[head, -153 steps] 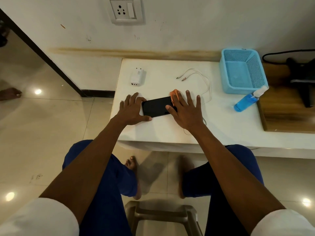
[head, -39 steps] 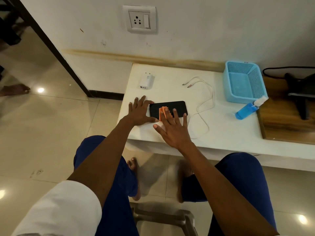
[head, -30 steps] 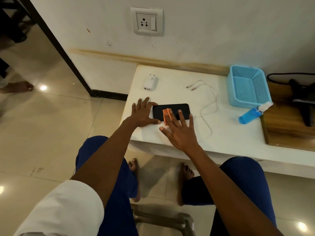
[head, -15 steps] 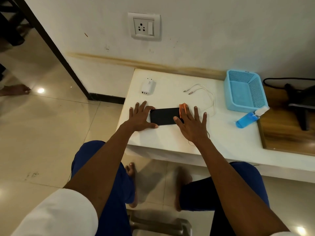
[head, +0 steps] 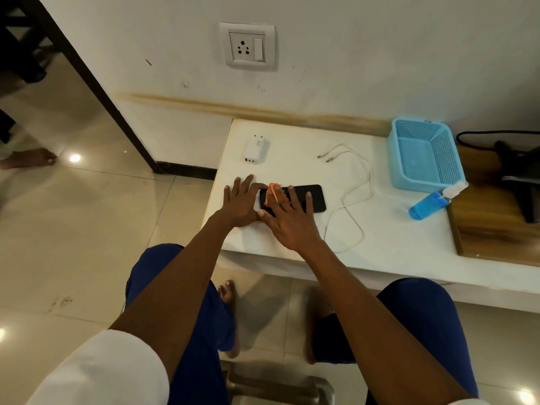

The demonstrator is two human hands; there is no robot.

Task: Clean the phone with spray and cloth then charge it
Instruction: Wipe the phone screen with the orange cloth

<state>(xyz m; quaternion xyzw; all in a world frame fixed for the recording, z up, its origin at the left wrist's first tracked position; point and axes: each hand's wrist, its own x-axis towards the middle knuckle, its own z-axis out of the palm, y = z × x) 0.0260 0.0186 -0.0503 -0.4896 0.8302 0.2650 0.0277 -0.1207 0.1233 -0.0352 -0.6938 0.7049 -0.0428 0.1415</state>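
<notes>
A black phone [head: 317, 197] lies flat on the white table [head: 388, 241], long side left to right. My left hand [head: 241, 201] rests flat at the phone's left end, fingers spread, steadying it. My right hand [head: 289, 219] presses a small orange cloth [head: 273, 190] onto the left half of the screen with straight, spread fingers; most of the cloth is hidden beneath them. A white charger adapter [head: 256, 149] lies behind the phone. A white cable [head: 352, 200] loops to the phone's right. The blue spray bottle [head: 432, 201] lies on its side at the right.
A wall socket with switch [head: 247, 46] sits above the table. A light blue mesh basket [head: 425, 154] stands at the back right, with a wooden board [head: 496, 229] and dark cabling beyond it. Tiled floor, my knees and a stool are below.
My right hand slid the orange cloth from the phone's right end to its left half. The left hand stayed at the left end. The camera view shifted slightly.
</notes>
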